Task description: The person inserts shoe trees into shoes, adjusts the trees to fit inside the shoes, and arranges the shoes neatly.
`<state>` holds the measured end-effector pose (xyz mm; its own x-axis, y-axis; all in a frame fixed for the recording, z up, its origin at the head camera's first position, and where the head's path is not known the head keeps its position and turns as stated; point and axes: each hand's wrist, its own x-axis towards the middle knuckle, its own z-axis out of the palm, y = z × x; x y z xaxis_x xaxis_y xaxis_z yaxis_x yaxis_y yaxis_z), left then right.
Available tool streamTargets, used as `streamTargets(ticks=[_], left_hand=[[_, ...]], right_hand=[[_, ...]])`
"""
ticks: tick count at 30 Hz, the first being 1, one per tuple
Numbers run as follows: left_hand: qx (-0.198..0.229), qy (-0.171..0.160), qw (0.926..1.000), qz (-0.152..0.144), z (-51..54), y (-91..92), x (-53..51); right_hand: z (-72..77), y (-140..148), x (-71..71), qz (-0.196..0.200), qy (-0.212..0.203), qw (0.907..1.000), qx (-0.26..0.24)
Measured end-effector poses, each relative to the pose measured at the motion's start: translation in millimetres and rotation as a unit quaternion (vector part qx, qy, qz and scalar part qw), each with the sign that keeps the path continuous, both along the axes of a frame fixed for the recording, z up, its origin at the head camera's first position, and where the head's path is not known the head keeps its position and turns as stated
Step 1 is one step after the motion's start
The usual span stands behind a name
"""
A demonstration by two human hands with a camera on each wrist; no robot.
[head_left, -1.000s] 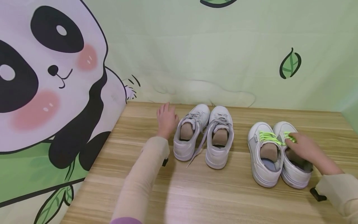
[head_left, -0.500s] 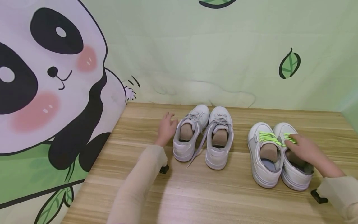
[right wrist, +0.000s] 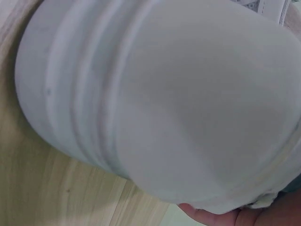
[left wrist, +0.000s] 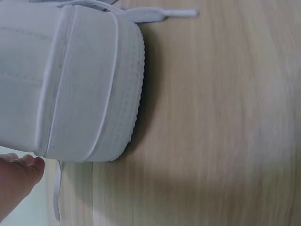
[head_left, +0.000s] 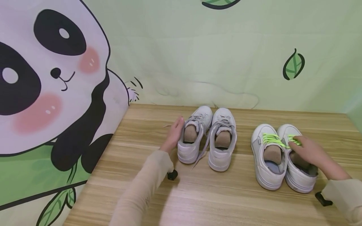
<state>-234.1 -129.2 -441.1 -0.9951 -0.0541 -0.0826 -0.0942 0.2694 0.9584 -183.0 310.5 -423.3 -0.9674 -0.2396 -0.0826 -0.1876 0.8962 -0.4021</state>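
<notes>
Two white sneakers with grey laces stand side by side: a left one and a right one. Against the outer side of the left grey-laced sneaker lies my left hand, its fingers fairly straight; in the left wrist view fingertips show at that shoe's edge. Farther right is a second pair with neon-green laces, a left sneaker touching a right sneaker. My right hand grips that right sneaker across its upper, thumb by the green laces. Most of its fingers are hidden behind the shoe.
The shoes stand on a wood-grain board. Behind it hangs a pale green backdrop printed with leaves, and a large panda picture covers the left side. A loose lace lies between the grey-laced shoes.
My left hand has come down and closer to the grey-laced left sneaker, now resting along its side, and that shoe has shifted very slightly right. The right hand stays on the green-laced sneaker.
</notes>
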Motion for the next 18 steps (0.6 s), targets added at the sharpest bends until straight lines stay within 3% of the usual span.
streamTargets(ticks=[7, 18], left_hand=[[0.006, -0.009, 0.9997, -0.023, -7.2, 11.5, -0.7], [0.003, -0.002, 0.9996, -0.030, -3.9, 20.3, 6.7]], right_hand=[[0.3, -2.2, 0.0, -0.001, -0.003, 1.0000, -0.001], [-1.0, -2.7, -0.7, 0.000, -0.003, 1.0000, -0.002]])
